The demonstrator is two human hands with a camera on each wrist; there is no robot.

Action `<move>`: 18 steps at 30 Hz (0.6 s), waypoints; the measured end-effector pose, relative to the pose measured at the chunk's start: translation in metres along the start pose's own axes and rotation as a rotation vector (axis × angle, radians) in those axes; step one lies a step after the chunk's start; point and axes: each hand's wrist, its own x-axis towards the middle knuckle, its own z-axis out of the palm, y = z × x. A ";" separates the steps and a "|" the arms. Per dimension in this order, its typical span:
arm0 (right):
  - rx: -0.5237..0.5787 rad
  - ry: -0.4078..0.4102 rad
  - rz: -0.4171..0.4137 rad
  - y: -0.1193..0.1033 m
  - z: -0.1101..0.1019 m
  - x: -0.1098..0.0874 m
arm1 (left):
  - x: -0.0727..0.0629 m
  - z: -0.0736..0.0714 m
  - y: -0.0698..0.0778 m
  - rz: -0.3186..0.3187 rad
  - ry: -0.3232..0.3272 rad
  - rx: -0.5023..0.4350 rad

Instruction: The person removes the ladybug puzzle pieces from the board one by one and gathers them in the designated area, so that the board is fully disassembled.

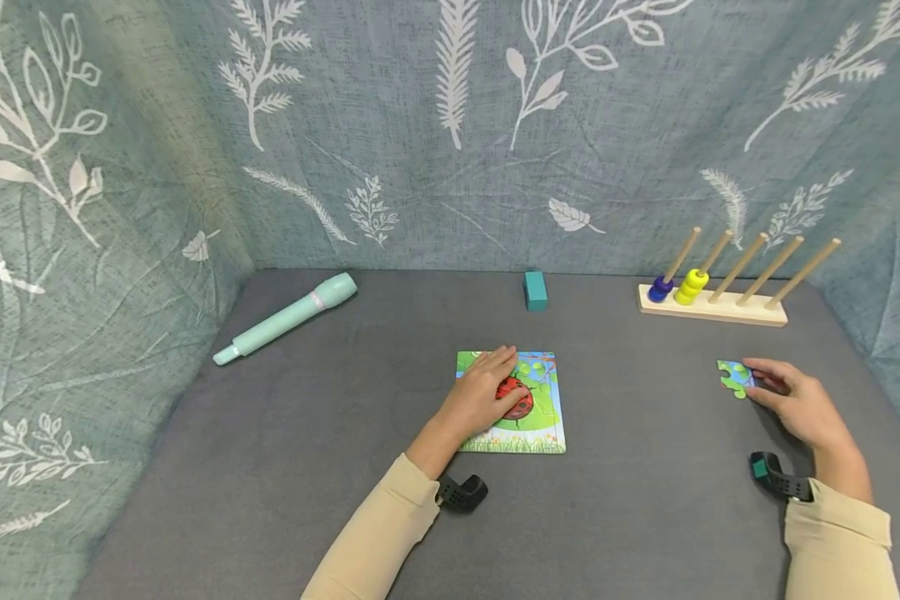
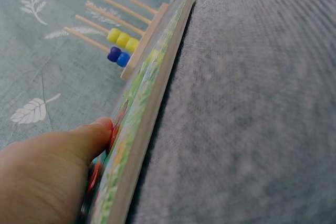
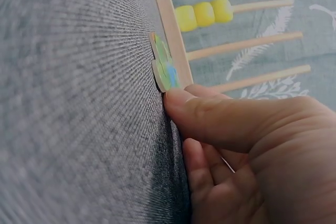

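A square ladybug jigsaw puzzle (image 1: 540, 437) lies flat on the grey table. My left hand (image 1: 480, 396) rests on its left part, fingers stretched toward the top edge and covering some of the ladybug. In the left wrist view, the thumb (image 2: 86, 142) touches the picture side above the board's pale wooden edge (image 2: 152, 114). Off to the right, my right hand (image 1: 806, 408) pinches a loose green and blue puzzle piece (image 1: 735, 375) between thumb and fingers. Seen from the right wrist, that piece (image 3: 164, 64) is gripped at one end, low over the cloth.
A wooden bead stacker (image 1: 712, 308) with blue and yellow beads stands at the back right, beyond the right hand. Behind the puzzle is a teal block (image 1: 536, 292). A mint-green tube-shaped object (image 1: 285, 321) lies at the back left. Patterned curtains (image 1: 420, 133) border the table.
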 end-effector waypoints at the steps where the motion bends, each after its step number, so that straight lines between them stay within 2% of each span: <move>1: 0.005 0.004 -0.004 0.000 0.000 0.000 | 0.001 0.000 0.000 0.001 -0.001 -0.001; 6: 0.023 0.015 -0.012 0.001 0.001 0.001 | 0.000 -0.001 -0.001 -0.005 -0.008 -0.005; 9: 0.053 0.013 0.023 0.002 0.003 0.000 | -0.001 -0.001 -0.002 -0.003 -0.002 0.000; 13: 0.105 0.005 0.082 0.004 0.003 -0.002 | -0.001 -0.001 -0.001 0.028 0.018 0.033; 18: 0.127 0.014 0.082 0.001 0.004 -0.003 | -0.003 -0.002 0.000 0.054 0.058 0.039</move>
